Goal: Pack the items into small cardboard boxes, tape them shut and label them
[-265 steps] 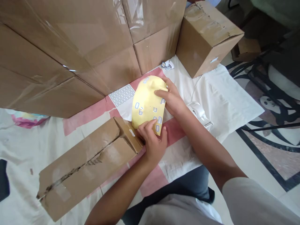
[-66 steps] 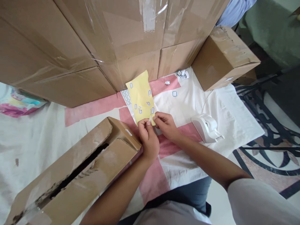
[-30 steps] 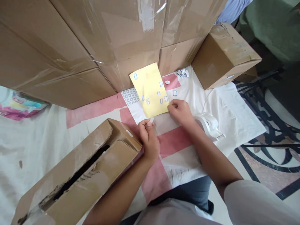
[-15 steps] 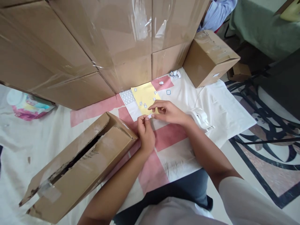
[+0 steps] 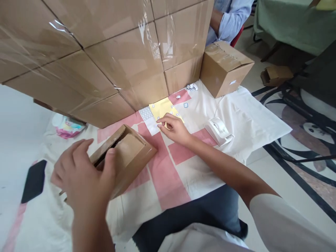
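My left hand [image 5: 85,171] is raised over the torn-open cardboard box [image 5: 133,150], its fingers apart and nothing visible in them. Part of the box is hidden behind it. My right hand [image 5: 174,129] hovers at the near edge of a yellow sheet [image 5: 161,106], thumb and forefinger brought close in a pinch. Whatever lies between those fingertips is too small to make out. Several small outlined paper pieces are on the yellow sheet. Beside it on the left lies a white sheet [image 5: 146,113] printed with rows of outlined rectangles.
Stacked taped cartons [image 5: 123,45] wall off the far side. A white tape dispenser [image 5: 219,131] stands right of my right hand. Another carton [image 5: 225,68] sits at the back right, with a person's blue sleeve [image 5: 233,21] behind it. A black flat object [image 5: 34,181] lies far left.
My left hand has left the small white piece at my right fingertips and swung left over the box, opening. My right hand has stayed near the yellow sheet. The view has shifted left.
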Demonstrator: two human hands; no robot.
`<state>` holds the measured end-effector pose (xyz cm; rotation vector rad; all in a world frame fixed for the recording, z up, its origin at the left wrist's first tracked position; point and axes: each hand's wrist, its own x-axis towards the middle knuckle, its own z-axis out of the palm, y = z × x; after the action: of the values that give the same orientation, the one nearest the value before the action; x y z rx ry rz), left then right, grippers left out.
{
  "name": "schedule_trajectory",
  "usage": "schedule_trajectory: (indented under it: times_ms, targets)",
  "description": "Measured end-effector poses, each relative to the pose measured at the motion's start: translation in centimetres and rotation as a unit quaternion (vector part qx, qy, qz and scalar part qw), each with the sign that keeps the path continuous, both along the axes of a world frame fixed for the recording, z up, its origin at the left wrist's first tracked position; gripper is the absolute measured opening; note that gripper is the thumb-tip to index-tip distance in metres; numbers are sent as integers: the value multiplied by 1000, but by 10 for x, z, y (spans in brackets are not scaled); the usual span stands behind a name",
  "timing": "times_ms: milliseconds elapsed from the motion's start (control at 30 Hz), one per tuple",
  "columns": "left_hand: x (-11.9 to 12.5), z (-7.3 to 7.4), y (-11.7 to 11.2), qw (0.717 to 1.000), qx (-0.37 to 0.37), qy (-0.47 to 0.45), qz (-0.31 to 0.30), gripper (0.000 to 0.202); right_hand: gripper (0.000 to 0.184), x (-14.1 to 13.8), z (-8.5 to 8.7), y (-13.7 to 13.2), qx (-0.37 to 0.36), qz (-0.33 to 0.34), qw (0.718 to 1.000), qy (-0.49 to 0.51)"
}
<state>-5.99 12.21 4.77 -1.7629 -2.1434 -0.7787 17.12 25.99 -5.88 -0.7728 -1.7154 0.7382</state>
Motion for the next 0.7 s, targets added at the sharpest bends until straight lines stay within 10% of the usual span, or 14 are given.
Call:
schedule_trajectory:
  times_ms: [100,267,700]
  targets:
    - [-59,-3,0,980,-199,-21,-21,72,18,-18,-6,-17,17,30,999,-21]
    - [-107,-16,-11,971,-205,-62,-111,69,23,-29,-10,-38,108,88,983,-122]
    - [-54,-7,-18,967,-233,3,-100,64,25,-31,-12,-62,142,67,985,-76]
